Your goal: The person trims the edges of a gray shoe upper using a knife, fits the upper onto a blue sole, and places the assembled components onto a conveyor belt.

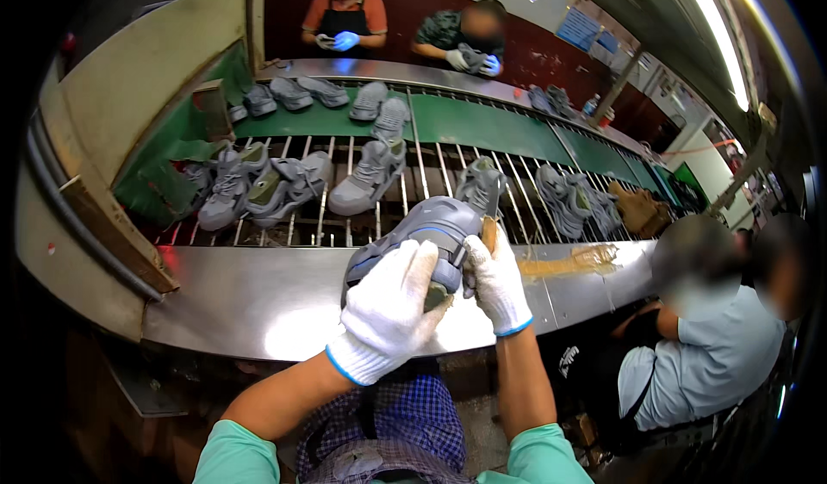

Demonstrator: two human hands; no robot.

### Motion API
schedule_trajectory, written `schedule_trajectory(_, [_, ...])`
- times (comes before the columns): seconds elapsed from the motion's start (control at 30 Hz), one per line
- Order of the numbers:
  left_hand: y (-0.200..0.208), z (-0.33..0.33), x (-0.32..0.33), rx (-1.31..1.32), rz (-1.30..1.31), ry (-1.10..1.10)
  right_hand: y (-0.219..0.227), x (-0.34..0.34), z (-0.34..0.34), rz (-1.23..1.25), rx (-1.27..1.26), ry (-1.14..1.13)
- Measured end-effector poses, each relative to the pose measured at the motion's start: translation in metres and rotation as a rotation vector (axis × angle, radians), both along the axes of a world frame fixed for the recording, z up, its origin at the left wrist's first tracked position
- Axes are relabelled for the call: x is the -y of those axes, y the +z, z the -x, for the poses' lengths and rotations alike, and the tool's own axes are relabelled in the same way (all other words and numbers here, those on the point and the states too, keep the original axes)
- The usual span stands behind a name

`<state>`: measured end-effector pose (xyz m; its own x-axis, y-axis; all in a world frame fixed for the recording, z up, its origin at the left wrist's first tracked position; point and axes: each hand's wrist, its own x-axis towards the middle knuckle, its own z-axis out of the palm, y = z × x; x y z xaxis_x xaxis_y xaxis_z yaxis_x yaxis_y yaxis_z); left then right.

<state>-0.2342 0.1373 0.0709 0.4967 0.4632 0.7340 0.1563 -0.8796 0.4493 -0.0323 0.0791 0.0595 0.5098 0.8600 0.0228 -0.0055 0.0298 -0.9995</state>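
Over the metal ledge (241,290), a grey shoe (431,226) is tilted in front of me. My left hand (392,307), in a white knit glove with a blue cuff, grips the shoe's near side, its fingers wrapped round it. At the shoe's right side is my right hand (498,282), gloved the same way and closed. A short tan, wood-coloured strip (489,233) stands up between its thumb and fingers; its lower end and exact kind are hidden.
Several grey shoes (370,178) stand on the metal-bar rack behind the ledge. Beyond runs a green belt (482,131) with more shoes. Two gloved co-workers (345,19) are across it; a person in a light blue shirt (706,355) sits at right. A wooden panel (95,251) borders the left.
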Motion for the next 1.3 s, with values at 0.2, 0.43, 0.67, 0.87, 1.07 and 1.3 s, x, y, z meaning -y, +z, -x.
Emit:
schedule_trajectory(0.2, [-0.028, -0.022, 0.031, -0.145, -0.171, -0.056, 0.009, 0.036, -0.024, 0.144, 0.165, 0.076])
schedule_trajectory(0.43, [-0.075, -0.015, 0.044, -0.289, -0.442, -0.083, -0.059, 0.049, -0.015, 0.263, 0.368, 0.047])
schedule_trajectory(0.67, [-0.074, 0.043, -0.02, -0.255, -0.14, -0.191, -0.106, 0.037, 0.009, 0.315, 0.71, -0.201])
schedule_trajectory(0.87, [-0.059, 0.076, -0.088, -0.709, 0.289, -0.127, -0.04, 0.071, 0.054, 0.251, 0.925, 0.137])
schedule_trajectory(1.07, [-0.035, 0.049, -0.085, -0.99, 0.264, -0.242, -0.041, 0.05, 0.123, 0.365, 0.983, 0.295])
schedule_trajectory(1.3, [-0.044, 0.057, -0.094, -0.921, 0.361, -0.339, -0.039, 0.071, 0.051, 0.52, 1.091, 0.157])
